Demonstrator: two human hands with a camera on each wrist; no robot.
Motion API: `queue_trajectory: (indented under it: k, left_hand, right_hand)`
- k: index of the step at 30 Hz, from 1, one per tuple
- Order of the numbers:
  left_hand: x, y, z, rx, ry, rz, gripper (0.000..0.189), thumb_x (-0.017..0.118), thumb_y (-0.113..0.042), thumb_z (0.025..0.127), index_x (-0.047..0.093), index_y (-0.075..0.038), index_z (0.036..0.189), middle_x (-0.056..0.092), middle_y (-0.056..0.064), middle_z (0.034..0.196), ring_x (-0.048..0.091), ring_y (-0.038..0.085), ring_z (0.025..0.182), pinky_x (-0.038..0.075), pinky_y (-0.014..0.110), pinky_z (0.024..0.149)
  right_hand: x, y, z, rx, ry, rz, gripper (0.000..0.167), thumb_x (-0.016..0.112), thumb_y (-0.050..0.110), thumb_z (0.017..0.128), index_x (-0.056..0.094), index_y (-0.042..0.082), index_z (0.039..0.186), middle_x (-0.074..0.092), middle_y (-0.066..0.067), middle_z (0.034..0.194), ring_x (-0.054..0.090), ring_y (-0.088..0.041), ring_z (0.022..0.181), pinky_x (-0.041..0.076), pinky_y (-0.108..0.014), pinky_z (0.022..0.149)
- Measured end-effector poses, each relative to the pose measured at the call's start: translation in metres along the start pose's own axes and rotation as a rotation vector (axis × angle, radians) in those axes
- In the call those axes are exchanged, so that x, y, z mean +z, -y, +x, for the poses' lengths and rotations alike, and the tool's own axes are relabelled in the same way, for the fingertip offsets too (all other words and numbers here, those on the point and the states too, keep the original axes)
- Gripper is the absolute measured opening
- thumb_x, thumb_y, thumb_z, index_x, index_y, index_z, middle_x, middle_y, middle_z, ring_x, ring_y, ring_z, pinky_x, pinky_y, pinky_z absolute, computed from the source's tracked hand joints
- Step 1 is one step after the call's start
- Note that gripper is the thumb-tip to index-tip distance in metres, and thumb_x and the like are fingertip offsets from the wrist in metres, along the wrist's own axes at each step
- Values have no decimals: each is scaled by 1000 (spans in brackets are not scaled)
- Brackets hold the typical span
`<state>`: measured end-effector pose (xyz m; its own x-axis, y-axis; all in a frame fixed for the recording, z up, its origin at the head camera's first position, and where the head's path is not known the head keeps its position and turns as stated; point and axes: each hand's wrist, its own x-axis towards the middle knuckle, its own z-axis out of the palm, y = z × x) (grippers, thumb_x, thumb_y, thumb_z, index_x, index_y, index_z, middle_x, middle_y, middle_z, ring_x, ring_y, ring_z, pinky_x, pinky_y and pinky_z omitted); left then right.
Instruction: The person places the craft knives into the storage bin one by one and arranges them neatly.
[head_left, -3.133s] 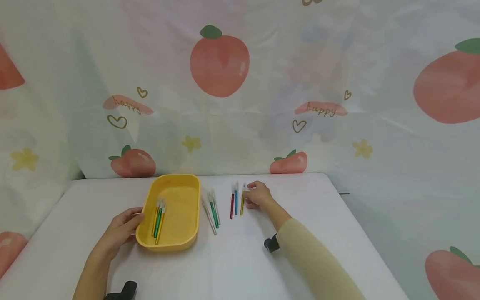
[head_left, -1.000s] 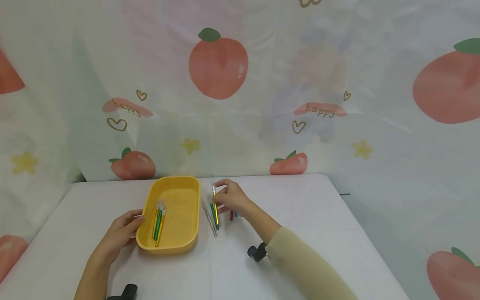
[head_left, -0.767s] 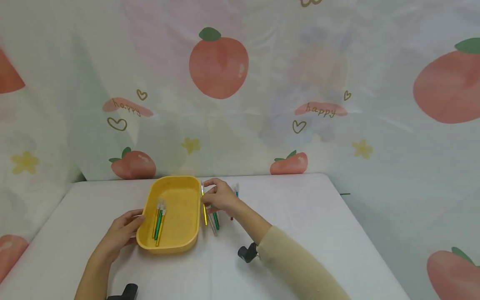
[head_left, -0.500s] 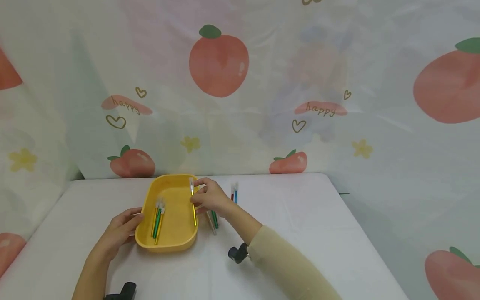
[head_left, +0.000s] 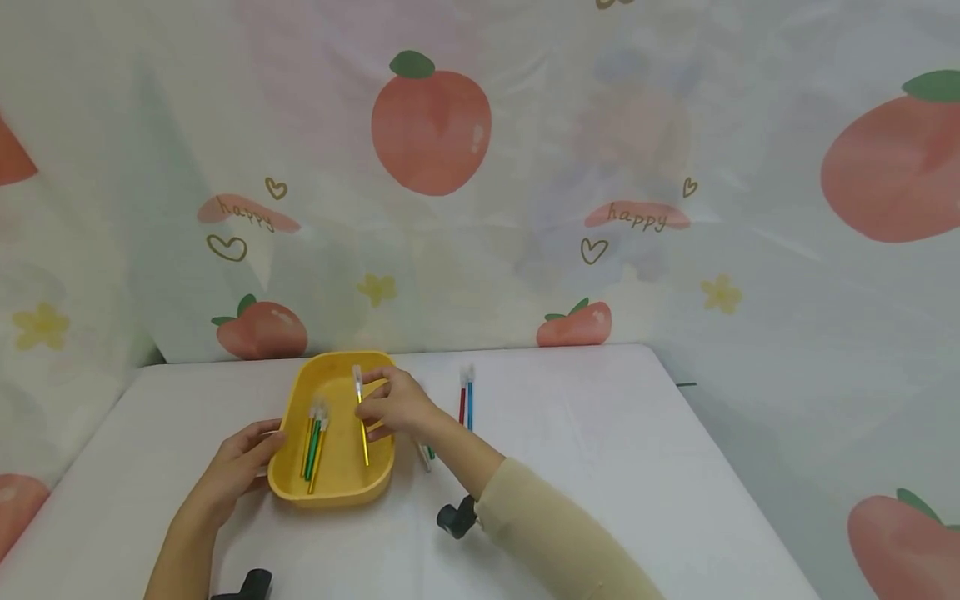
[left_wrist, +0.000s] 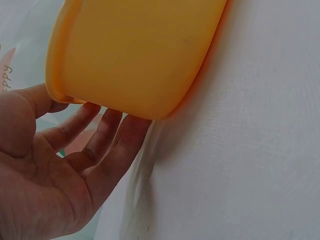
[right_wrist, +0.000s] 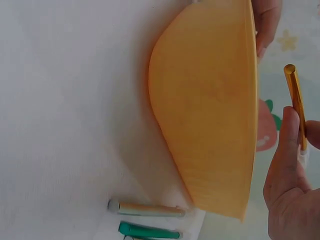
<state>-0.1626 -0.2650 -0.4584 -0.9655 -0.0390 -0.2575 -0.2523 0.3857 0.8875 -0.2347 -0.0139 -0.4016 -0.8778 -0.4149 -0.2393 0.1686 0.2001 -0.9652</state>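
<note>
In the head view, my right hand pinches a slim gold-handled brush with a whitish tip, near upright above the right half of a yellow plastic tray. The right wrist view shows its gold handle held between thumb and fingers, above the rim. My left hand grips the tray's left side. In the left wrist view, its thumb lies at the rim and its fingers against the outer wall. A small bunch of gold and green brushes lies in the tray's left half.
Right of the tray, silver and green brushes lie on the white table, partly hidden by my right hand and forearm. Farther right are a red brush and a blue brush. A patterned cloth hangs behind the table.
My right hand has picked up the gold brush from beside the red and blue ones. It has carried it left, past the silver and green brushes, over the tray. My left hand stays at the tray.
</note>
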Motion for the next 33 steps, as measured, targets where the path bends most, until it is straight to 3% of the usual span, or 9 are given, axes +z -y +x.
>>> queue_trajectory:
  k: [8,17,33]
  left_hand:
    - [0,-1,-1,16,-10,4,64,48,-47,104,37,-3,150,46,25,147,61,21,110,58,31,82]
    - [1,-1,0,22,-1,-18,63,48,-46,104,38,-4,150,45,24,148,59,23,113,57,30,83]
    - [-2,0,-1,25,8,-14,65,48,-47,103,37,-3,150,43,27,149,60,22,110,58,31,83]
  right_hand:
    - [15,-1,3,4,8,22,45,74,-1,84,56,14,123,67,-9,91,70,-23,77,60,-35,58]
    - [28,-3,2,5,-7,37,42,73,-1,85,55,14,120,66,-9,91,69,-24,77,59,-35,55]
    - [53,-11,6,58,-52,99,45,68,-6,87,50,13,124,64,-11,88,70,-23,77,61,-45,66]
